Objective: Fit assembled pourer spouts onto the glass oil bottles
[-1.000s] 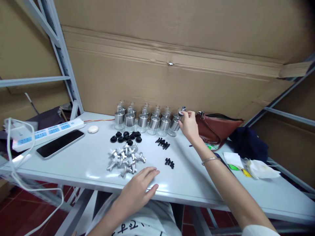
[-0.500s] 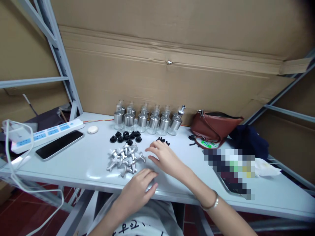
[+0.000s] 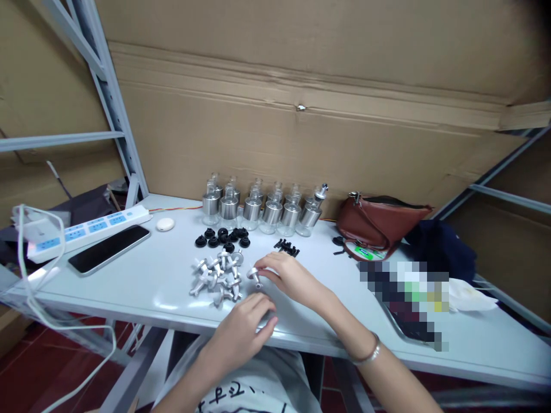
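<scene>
R hand (image 3: 293, 276) pinches silver pc (image 3: 252, 274) well off bottles (image 3: 271, 213), L hand (image 3: 245, 327) loosely spread nr table edge (image 3: 163, 319).

Worktop (image 3: 144, 278), pale grey, glossy. Left: white power strip (image 3: 97, 228) with blue sockets; phone (image 3: 109, 249), screen dark; white round puck (image 3: 165, 224). Rear: glass bottles (image 3: 271, 213) with metal bands, two rows, one at the right end fitted with a spout (image 3: 321, 191). Centre: black flanged stoppers (image 3: 213, 241), clustered; silver fittings (image 3: 216, 280), heaped; small black pieces (image 3: 289, 247), grouped. Right: brown bag (image 3: 381, 217); white tissue (image 3: 469, 295); further articles pixelated, unidentifiable.
</scene>
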`<state>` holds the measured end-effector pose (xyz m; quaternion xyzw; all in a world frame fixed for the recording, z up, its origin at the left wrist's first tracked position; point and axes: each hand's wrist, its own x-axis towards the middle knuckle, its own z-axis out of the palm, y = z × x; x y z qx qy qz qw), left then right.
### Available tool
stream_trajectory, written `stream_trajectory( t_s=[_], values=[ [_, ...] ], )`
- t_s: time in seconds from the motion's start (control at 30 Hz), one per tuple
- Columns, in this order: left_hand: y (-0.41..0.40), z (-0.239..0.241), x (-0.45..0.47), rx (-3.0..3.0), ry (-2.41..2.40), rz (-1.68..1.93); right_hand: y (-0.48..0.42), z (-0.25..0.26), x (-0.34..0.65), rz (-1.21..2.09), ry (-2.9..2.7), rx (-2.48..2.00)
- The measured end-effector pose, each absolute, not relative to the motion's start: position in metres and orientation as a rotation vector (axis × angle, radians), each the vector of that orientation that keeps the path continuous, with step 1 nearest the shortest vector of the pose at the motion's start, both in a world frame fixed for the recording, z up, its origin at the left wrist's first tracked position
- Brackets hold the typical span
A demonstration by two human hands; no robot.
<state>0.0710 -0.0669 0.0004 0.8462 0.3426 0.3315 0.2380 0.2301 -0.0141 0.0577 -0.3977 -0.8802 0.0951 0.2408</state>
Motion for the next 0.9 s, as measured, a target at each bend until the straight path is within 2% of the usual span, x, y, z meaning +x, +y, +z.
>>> stream_trajectory(
  t_s=[0.2,0.3,0.37,0.53,0.9],
  values=[
    [-0.067,-0.015,0.075,1.845,1.019,1.375,-0.05,0.039,0.22,0.873,-1.573,-1.143],
    [-0.067,-0.02,0.078,1.661,1.063,1.58,-0.058,0.033,0.207,1.092,-1.393,-1.079],
    [-0.068,-0.02,0.078,1.631,1.093,1.59,-0.061,0.031,0.204,1.162,-1.354,-1.072],
    [-0.071,-0.016,0.075,1.746,1.077,1.402,-0.071,0.025,0.216,1.183,-1.321,-1.101],
    [-0.067,-0.008,0.069,1.832,1.075,1.224,-0.077,-0.003,0.21,0.98,-1.152,-0.936]
  ],
)
